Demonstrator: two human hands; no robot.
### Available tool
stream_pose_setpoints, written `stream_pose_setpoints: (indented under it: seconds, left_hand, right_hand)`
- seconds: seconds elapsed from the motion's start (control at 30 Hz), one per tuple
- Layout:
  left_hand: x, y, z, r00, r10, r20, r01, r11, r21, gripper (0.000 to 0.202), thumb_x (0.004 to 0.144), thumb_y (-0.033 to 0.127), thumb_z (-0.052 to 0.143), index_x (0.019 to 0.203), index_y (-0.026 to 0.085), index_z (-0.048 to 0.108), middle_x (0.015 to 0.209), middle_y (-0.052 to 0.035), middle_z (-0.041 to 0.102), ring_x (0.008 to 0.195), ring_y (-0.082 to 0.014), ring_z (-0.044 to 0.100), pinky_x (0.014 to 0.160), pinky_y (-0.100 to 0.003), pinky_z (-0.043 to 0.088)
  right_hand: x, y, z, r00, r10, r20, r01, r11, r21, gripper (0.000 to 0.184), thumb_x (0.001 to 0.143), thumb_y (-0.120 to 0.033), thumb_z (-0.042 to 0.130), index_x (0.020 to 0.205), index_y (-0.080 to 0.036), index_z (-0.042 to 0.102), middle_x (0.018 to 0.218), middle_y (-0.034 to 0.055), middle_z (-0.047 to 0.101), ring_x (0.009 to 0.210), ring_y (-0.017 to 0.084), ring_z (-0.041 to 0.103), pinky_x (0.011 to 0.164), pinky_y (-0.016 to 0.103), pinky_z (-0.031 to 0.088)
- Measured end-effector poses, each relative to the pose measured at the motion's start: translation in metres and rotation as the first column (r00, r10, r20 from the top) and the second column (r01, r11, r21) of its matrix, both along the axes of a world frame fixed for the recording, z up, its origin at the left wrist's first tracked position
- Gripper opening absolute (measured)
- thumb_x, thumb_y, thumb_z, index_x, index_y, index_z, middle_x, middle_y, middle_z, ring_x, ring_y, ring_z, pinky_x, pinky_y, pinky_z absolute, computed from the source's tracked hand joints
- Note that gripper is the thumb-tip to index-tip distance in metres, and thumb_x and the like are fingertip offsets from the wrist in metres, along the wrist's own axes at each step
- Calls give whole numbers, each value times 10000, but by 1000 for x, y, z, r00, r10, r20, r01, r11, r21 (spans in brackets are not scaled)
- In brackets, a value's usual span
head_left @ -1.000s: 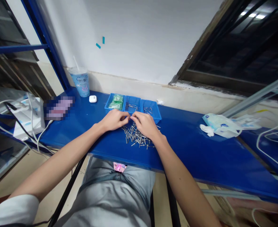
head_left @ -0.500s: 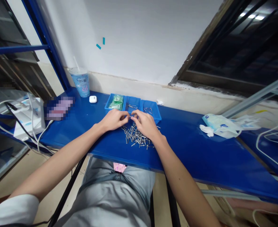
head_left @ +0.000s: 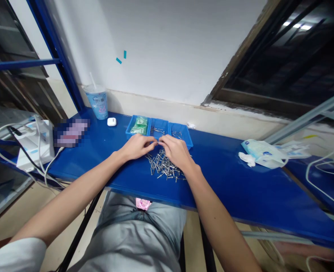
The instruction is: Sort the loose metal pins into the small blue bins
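My left hand and my right hand meet at the fingertips above the near rim of a blue divided tray. A small metal pin seems pinched between them, though the fingers hide most of it. Just below my hands lies a loose pile of steel nails on the blue bench. Short metal pieces lie in the tray's middle compartment and right compartment. Small green packets fill its left compartment.
Along the wall stand a blue cup with a straw and a white earbud case. A pixelated object and a white box with cables sit at left. A tissue packet lies at right.
My fingertips have drawn slightly closer together around the pin. The whole scene sits a little lower in the view because my head has tilted.
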State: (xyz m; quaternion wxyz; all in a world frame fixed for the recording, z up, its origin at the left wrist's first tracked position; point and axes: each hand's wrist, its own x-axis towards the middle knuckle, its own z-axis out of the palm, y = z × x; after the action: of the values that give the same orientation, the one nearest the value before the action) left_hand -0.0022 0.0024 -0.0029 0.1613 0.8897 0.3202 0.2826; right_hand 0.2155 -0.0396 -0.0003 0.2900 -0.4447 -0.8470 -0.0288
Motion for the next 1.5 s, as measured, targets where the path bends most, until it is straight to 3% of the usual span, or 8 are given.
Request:
stream_pose_setpoints:
  seconds: [0.1, 0.2, 0.37, 0.57, 0.7, 0.93, 1.27, 1.5]
  left_hand:
    - [-6, 3, 4, 1000, -15, 13, 15, 1000, -19, 324, 1014, 391, 561, 1097, 169, 782, 594, 14, 619, 520, -121, 492, 591, -261, 340]
    - [-13, 9, 6, 989, -128, -72, 120, 988, -96, 255, 971, 338, 625, 1030, 171, 810, 622, -2, 674, 508, -118, 508, 600, -262, 374]
    - [-20, 17, 6, 961, -173, -214, 130, 971, -200, 194, 908, 300, 696, 979, 174, 825, 696, -20, 723, 577, -141, 586, 642, -264, 422]
    - [-17, 17, 0, 956, -193, -223, 146, 966, -212, 182, 895, 222, 618, 926, 172, 791, 771, -22, 748, 614, -134, 618, 642, -251, 421]
    - [-16, 16, -6, 956, -185, -228, 149, 974, -168, 186, 914, 225, 557, 870, 175, 731, 764, -24, 726, 599, -138, 603, 620, -260, 393]
    - [-11, 9, -4, 985, -88, -146, 80, 995, -63, 266, 1050, 360, 456, 1022, 155, 623, 684, -23, 648, 594, -172, 576, 606, -281, 354]
    - [-6, 4, -1, 1000, -15, 23, 16, 999, -48, 198, 1057, 317, 476, 1070, 168, 605, 580, 53, 520, 520, -128, 442, 604, -275, 325]
    - [-7, 5, -1, 994, -46, 95, 50, 998, -44, 196, 1004, 325, 569, 1036, 166, 678, 665, 26, 641, 526, -99, 503, 601, -248, 384]
  right_hand:
    - [2, -2, 10, 992, -120, -26, 123, 974, 192, 305, 1091, -285, 423, 1083, -198, 716, 973, 85, 739, 815, 194, 680, 710, 307, 438]
    - [-1, 5, 22, 950, -239, -200, 290, 912, 290, 366, 1105, -329, 386, 1109, -189, 724, 963, 101, 751, 833, 205, 691, 742, 328, 468]
    - [-8, 21, 33, 907, -392, -154, 405, 912, 63, 338, 1063, -364, 496, 1302, -195, 665, 988, 114, 785, 823, 250, 712, 699, 362, 468]
    - [-7, 12, 12, 989, -124, -84, 127, 991, 31, 280, 1077, -329, 464, 1124, -212, 714, 1086, 86, 785, 895, 223, 725, 766, 333, 463]
    - [-12, 5, 2, 999, -27, -19, 26, 999, -44, 283, 1083, -334, 456, 1042, -221, 713, 1012, 71, 781, 883, 216, 710, 761, 319, 440]
    - [-18, 5, 2, 1000, 1, -24, -4, 995, -104, 209, 1063, -325, 521, 1029, -229, 704, 951, 55, 766, 828, 200, 676, 725, 309, 407]
    - [-15, 8, 0, 999, -22, -38, 18, 995, -96, 195, 1063, -263, 502, 995, -212, 678, 980, 60, 753, 838, 199, 662, 737, 301, 389]
    - [-17, 7, -1, 998, -40, -44, 36, 995, -88, 272, 1081, -308, 466, 906, -217, 653, 898, 52, 732, 794, 197, 647, 702, 298, 355]
